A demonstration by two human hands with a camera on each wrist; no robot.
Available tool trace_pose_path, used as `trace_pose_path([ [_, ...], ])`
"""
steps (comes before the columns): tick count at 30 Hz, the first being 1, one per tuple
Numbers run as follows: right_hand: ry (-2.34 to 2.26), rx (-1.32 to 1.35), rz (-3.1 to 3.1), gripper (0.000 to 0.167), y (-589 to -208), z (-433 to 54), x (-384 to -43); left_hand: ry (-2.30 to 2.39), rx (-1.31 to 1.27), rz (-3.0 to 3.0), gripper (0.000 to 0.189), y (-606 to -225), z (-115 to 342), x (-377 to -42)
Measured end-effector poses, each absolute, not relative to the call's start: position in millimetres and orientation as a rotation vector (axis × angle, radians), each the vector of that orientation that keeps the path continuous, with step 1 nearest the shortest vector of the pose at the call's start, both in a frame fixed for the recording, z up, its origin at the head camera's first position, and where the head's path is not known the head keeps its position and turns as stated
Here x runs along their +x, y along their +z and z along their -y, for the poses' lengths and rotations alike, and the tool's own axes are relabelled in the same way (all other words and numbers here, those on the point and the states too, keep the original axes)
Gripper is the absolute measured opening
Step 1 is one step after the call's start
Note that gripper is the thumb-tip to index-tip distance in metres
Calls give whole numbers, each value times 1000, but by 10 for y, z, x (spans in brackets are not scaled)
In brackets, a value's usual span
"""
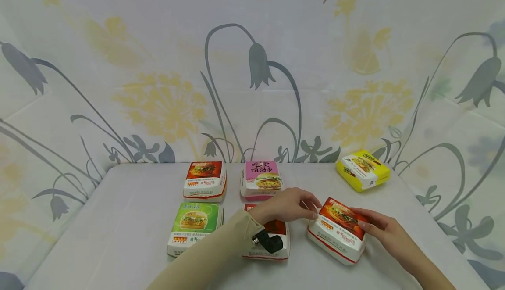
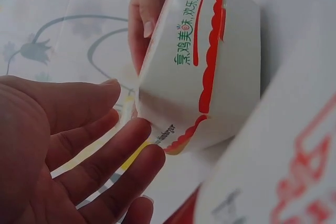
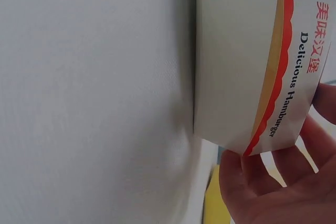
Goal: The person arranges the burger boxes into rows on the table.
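Note:
A white burger box [image 1: 338, 228] with a red picture top sits at an angle on the table, between both hands. My right hand [image 1: 380, 228] grips its right end, thumb on the top edge and fingers round the far side. In the right wrist view those fingers [image 3: 286, 171] lie along the box's end, which reads "Delicious Hamburger". My left hand [image 1: 292, 204] is at the box's left corner, its fingers loosely bent and fingertips right by the cardboard. The left wrist view shows the left palm [image 2: 68, 145] with nothing in its grasp. Under the left wrist, a second red-topped box [image 1: 276, 228] is partly hidden.
To the left stand a green burger box [image 1: 195, 220] and another red-topped box [image 1: 204, 178]. A pink box [image 1: 262, 178] is at the back middle, a yellow box [image 1: 363, 170] at the back right. A flower-patterned cloth [image 1: 252, 119] hangs behind the white table [image 1: 118, 224].

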State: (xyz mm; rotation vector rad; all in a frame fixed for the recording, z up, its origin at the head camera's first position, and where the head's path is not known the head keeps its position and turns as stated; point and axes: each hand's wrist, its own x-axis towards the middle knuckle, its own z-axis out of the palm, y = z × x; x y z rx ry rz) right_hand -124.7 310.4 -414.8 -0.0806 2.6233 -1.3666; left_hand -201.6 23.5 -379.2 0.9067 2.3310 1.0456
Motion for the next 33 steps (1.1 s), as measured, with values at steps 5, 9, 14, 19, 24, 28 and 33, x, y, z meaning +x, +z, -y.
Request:
trace_pose_path([
  [5,-1383,-156,-2606,47,-4143,-3122,-1299,1052,888,-2351,23,-3789,-253,-2013],
  [9,-1407,-236,-2577,45,-4124,-3115,-1332,1036,877,-2400,28,-3791,-279,-2004],
  [14,-1434,-307,-2509,44,-4115,-3106,-1371,1011,857,-2466,35,-3790,-313,-1990],
  [19,-1473,-353,-2425,44,-4115,-3104,-1410,1000,865,-2448,37,-3810,-325,-1997],
  [24,-1467,-374,-2425,42,-4087,-3090,-1411,984,886,-2406,38,-3837,-323,-2007],
  [28,-1449,-366,-2459,41,-4077,-3082,-1408,968,895,-2382,41,-3850,-327,-2017],
  [33,-1438,-302,-2506,42,-4078,-3064,-1389,953,927,-2377,43,-3850,-326,-2024],
])
